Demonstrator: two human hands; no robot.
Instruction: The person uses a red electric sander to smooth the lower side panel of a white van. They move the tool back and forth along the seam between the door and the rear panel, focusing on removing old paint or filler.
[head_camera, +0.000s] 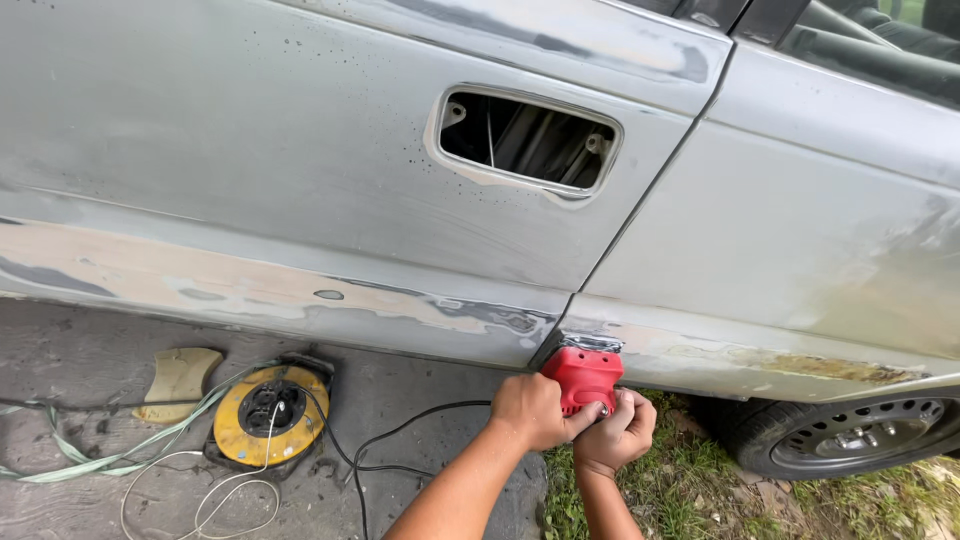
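While both hands were closed around the red power sander (583, 377), the tool sat pressed against the lower edge of the car body, right at the bottom of the seam between the two doors. The left hand (533, 409) gripped its near side and the right hand (616, 432) wrapped it from below, fingers curled tight. A black power cord (400, 430) trailed from the sander toward eight o'clock, across the concrete ground (80, 350) to a yellow cable reel (270, 412) with a tan foam block (178, 380) beside it at nine o'clock.

Judging by the surface, the work looked well advanced but unfinished. The rear door (300, 180) at eleven o'clock was dulled all over, with a long band of pale filler along its lower part. The front door (800, 240) at one o'clock was scuffed too, yet a rusty brown streak (800, 362) ran along the sill at three o'clock, probably awaiting attention.

Room for moving was open to the left along the sill. To the right, the wheel (860, 435) and grass (680, 490) crowded in just beside the hands. Farther up, the handle opening (525, 140) gaped with a sharp-looking rim.
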